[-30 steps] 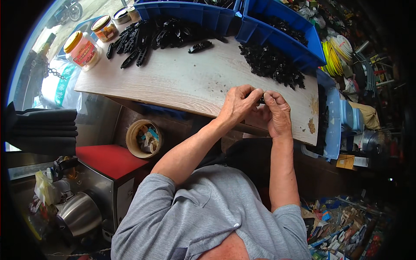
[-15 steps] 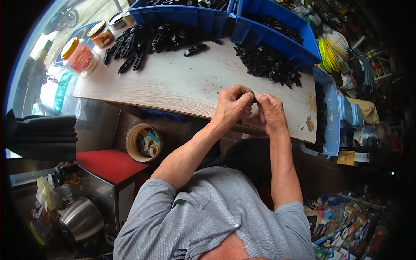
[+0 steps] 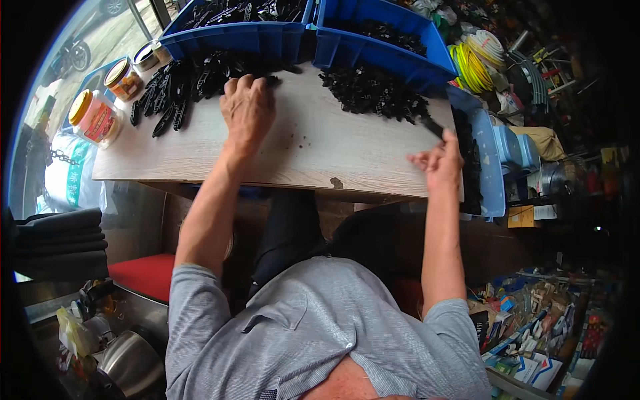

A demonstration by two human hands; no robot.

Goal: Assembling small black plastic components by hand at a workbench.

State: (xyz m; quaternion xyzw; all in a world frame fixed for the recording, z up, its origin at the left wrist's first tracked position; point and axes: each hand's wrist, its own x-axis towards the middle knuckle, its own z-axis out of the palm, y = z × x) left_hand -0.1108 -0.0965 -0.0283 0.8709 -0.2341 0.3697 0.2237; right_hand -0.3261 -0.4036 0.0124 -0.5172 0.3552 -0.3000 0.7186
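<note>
My left hand [image 3: 248, 112] reaches over the table at the near edge of a heap of long black plastic parts [image 3: 175, 93]. Its fingers are curled down with the tips hidden, and one black part [image 3: 273, 81] peeks out beside them. Whether the fingers grip it does not show. To the right, my right hand [image 3: 441, 159] is raised over the table's right end, with a long dark plastic piece [image 3: 432, 127] at its finger and thumb tips, smeared by motion. Its other fingers point left. Just beyond lies a pile of small black plastic pieces [image 3: 373, 93].
Two blue bins, a left one [image 3: 233, 41] and a right one [image 3: 387, 53], stand along the far edge with black parts inside. Jars, one yellow-lidded [image 3: 93, 120], stand at the left. A pale blue crate [image 3: 490, 167] adjoins the table's right end [image 3: 443, 110].
My hands were together above the table's near edge; they have parted. The left went far left to the long black parts, the right went right with a dark piece. The view has shifted.
</note>
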